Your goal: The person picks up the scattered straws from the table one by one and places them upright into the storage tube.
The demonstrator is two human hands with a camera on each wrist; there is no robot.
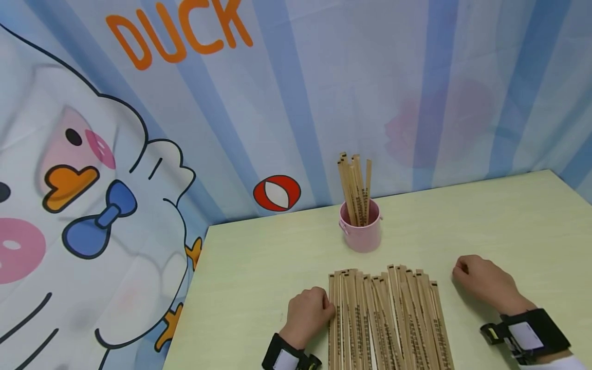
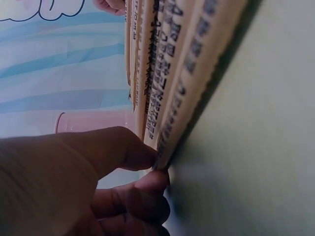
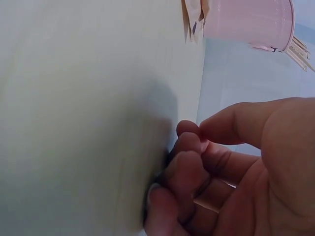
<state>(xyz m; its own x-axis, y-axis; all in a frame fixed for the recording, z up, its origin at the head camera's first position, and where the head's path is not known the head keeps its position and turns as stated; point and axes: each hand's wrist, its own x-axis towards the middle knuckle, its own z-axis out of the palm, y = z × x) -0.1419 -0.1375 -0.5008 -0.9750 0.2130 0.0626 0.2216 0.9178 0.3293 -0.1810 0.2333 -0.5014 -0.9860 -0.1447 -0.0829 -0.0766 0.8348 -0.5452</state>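
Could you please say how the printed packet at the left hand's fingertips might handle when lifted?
The printed packet would probably stay stiff, looking straight along its visible length. It seems likely light, being slender. Neighbouring packets might shift too, as they lie close alongside.

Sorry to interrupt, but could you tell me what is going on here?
Printed sticks lie side by side on the table, and a person's left hand appears to pinch the leftmost one. The right hand is off to their right, fingers loosely curled, holding nothing. More sticks stand in the pink cup farther back.
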